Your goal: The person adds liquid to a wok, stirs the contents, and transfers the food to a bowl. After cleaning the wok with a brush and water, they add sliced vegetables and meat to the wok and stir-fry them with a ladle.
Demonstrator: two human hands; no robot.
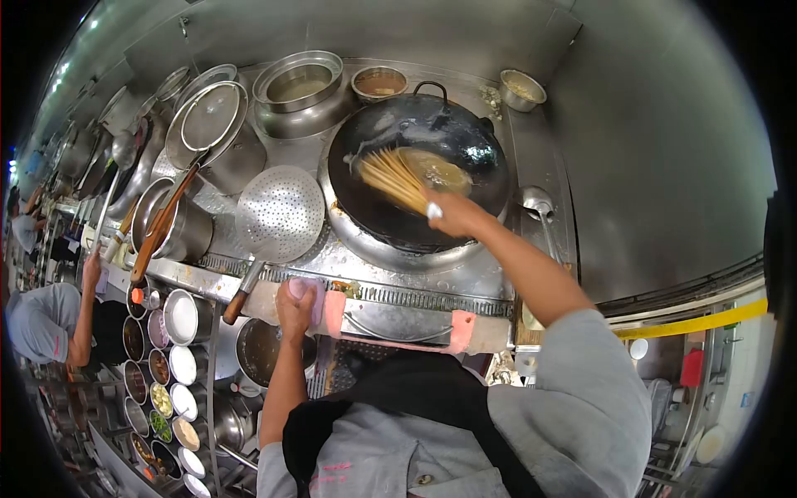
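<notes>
My right hand [452,213] is closed round the end of a bamboo brush [392,178], whose spread bristles lie inside a large black wok [357,195]. Cloudy liquid [440,170] pools in the wok beside the bristles. Near the front edge of the stove, my left hand [295,307] is closed on a pale purple cloth [315,300]. A perforated strainer [281,214] with a wooden handle rests left of the wok, its handle end close to my left hand. To the wok's right lies a metal ladle [535,199].
Metal pots [303,116] and a small bowl [379,81] stand behind and left of the wok. Another bowl [521,90] sits at the back right. Ingredient containers [181,317] line the lower left. A co-worker [51,319] stands at the far left, one arm raised.
</notes>
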